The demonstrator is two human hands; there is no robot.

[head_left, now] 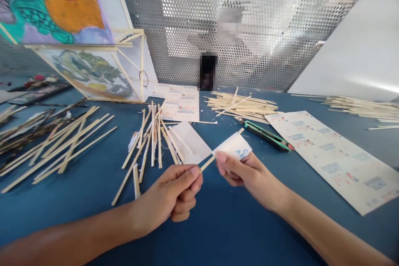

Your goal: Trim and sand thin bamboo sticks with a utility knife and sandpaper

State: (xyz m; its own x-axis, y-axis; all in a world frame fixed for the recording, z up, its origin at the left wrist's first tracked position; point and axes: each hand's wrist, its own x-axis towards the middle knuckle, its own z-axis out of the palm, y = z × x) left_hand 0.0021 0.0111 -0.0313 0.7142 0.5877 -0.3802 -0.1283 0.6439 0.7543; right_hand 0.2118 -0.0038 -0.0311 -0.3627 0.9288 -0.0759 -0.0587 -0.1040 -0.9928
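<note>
Wood stick across gap btwn LH, RH

The stick is thin, straight, pale wood, its near end pinched between thumb and fingers of the left hand. From that grip it slants away and up to the right, bare for a short stretch between the two hands. The paper, white with blue letters near its right edge, is wrapped about the stick and squeezed under the thumb of the right hand. It spreads just above and beyond that grip; the stick's far tip pokes out past its upper edge.
</note>
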